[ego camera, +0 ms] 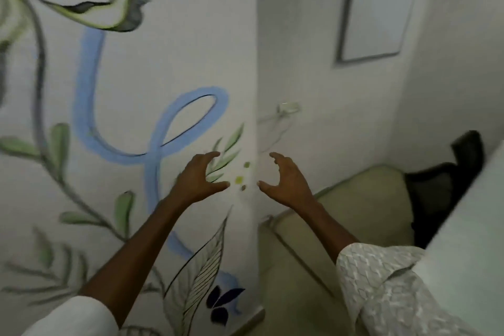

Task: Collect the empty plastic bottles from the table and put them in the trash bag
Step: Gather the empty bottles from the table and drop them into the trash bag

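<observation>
Reaching forward, left hand (pixel 198 178) and right hand (pixel 287 182) curl open, empty.

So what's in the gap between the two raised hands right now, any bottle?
No bottle. In the head view, the left hand and right hand are open and apart; between them shows only the painted wall with small green dots.

A pale yellow-green cushioned sofa (pixel 354 215) fills the lower right of the blurred view, set against the white walls in the corner. A dark black cushion or bag-like shape (pixel 447 185) sits at its far right end; what it is cannot be told. A white slanted surface (pixel 469 226) crosses the near right edge, nothing visible upon it
</observation>
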